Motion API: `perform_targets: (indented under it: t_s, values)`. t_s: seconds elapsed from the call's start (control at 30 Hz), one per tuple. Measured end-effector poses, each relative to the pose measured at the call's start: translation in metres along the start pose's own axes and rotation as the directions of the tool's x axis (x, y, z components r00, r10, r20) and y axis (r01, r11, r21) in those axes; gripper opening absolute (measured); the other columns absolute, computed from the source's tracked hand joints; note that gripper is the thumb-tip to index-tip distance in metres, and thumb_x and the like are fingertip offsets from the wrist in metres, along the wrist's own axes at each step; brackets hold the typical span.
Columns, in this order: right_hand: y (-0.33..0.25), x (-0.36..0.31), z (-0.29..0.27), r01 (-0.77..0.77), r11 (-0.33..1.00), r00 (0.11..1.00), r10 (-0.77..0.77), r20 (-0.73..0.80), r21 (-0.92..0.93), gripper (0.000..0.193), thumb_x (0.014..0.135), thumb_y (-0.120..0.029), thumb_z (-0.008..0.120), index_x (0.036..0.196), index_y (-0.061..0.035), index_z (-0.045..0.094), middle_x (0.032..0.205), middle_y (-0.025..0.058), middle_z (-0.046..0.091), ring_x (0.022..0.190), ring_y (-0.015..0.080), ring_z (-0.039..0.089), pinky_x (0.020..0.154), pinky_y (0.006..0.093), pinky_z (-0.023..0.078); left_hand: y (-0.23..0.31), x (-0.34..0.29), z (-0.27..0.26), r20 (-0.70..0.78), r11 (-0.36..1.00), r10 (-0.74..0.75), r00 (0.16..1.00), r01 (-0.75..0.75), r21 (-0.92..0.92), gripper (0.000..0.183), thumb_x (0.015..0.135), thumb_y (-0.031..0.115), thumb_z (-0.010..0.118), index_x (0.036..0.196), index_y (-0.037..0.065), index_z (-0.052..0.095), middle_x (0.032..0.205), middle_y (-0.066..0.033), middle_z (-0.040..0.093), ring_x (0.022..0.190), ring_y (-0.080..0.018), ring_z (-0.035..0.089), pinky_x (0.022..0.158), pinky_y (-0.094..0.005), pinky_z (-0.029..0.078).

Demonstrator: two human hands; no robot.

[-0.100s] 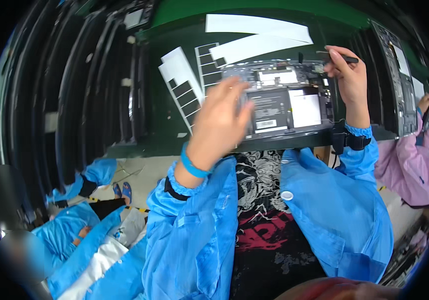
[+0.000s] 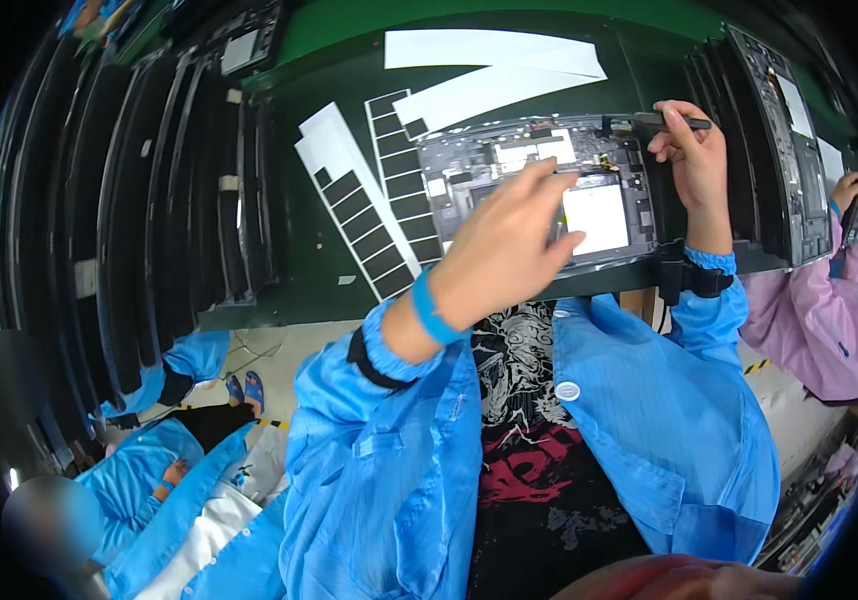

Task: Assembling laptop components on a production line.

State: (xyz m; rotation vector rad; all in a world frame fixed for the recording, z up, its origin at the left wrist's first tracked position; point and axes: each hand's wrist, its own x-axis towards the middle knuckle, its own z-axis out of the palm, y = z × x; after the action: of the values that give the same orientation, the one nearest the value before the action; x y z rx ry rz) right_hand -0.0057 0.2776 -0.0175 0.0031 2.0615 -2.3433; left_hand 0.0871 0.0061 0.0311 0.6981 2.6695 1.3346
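An opened laptop base (image 2: 644,215) lies before me on the dark green bench, its circuit boards and black battery showing. A white rectangle (image 2: 597,215) covers part of its right half. My left hand (image 2: 509,240) is over the middle of the base, fingers apart and nothing seen in them. It hides much of the battery; whether the fingertips touch the base I cannot tell. At the far right corner my right hand (image 2: 694,155) pinches a slim dark tool (image 2: 691,123), pointing left. Strips of black rectangular stickers (image 2: 354,205) lie left of the base.
White paper strips (image 2: 494,50) lie beyond the base. Several dark laptop parts (image 2: 159,200) stand upright in a row at left; more laptop bases (image 2: 784,150) stand at right. A co-worker in a pink sleeve (image 2: 799,320) works at far right; people in blue coats (image 2: 139,470) are at lower left.
My left hand has moved right, from the base's left edge to over its middle. My right hand stays near the far right corner with the slim dark tool. The whole view has shifted slightly.
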Motion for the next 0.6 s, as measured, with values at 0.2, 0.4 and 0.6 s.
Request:
perform_targets:
  t_s: [0.2, 0.4, 0.6]
  values:
    - [0.021, 0.002, -0.006, -0.029, 0.997, 0.998, 0.024, 0.061, 0.078, 0.023, 0.093, -0.017, 0.063, 0.102, 0.0042, 0.062, 0.083, 0.0092, 0.066, 0.063, 0.0128, 0.065, 0.054, 0.0208, 0.047, -0.013, 0.038, 0.047, 0.248, 0.997, 0.065, 0.967, -0.07, 0.013, 0.073, 0.079, 0.029, 0.072, 0.142, 0.01, 0.04, 0.149, -0.0188, 0.032, 0.119, -0.04, 0.051, 0.096, -0.0431, 0.046]
    - [0.026, 0.007, -0.014, -0.115, 0.99, 0.975, 0.097, 0.2, 0.083, 0.022, 0.092, -0.015, 0.063, 0.101, 0.005, 0.064, 0.076, 0.0101, 0.067, 0.061, 0.0115, 0.063, 0.053, 0.02, 0.046, -0.006, 0.039, 0.05, 0.309, 0.986, 0.04, 0.95, -0.087, 0.141, 0.063, 0.077, 0.029, 0.072, 0.133, 0.011, 0.053, 0.148, -0.0134, 0.036, 0.113, -0.0348, 0.054, 0.089, -0.0414, 0.05]
    - [0.028, 0.01, -0.01, -0.125, 0.991, 0.982, 0.117, 0.15, 0.049, 0.022, 0.09, -0.013, 0.066, 0.102, 0.0048, 0.064, 0.072, 0.0094, 0.067, 0.061, 0.0106, 0.064, 0.054, 0.0195, 0.049, -0.005, 0.039, 0.05, 0.297, 0.984, 0.035, 0.954, -0.084, 0.155, 0.059, 0.076, 0.028, 0.073, 0.13, 0.013, 0.056, 0.147, -0.0128, 0.037, 0.111, -0.0325, 0.055, 0.087, -0.0414, 0.051]
